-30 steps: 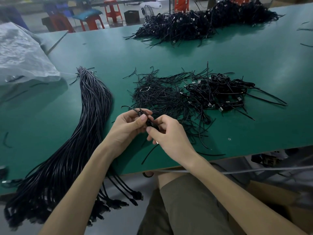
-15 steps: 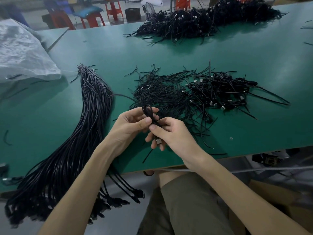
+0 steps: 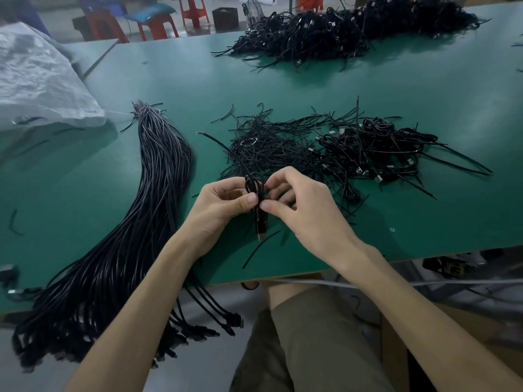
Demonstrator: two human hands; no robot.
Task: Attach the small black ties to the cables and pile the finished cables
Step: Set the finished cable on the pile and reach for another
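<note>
centrally, a folded cable [image 3: 256,193] is pinched by left hand [image 3: 223,205] and right hand [image 3: 300,205], likely for tying; finished pile [image 3: 376,148] at two o'clock.

Two hands (left hand [image 3: 223,205], right hand [image 3: 305,213]); one folded cable [image 3: 255,188] between them; one long bundle [image 3: 135,222] left of them; three heaps beyond: ties [image 3: 268,145], finished cables [image 3: 382,148], far heap [image 3: 353,32].

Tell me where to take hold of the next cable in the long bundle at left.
Probably just behind a plug hanging off the table's near edge, coming from the front: there the bundle fans into separate strands, while its far end looks gathered tight.
</note>
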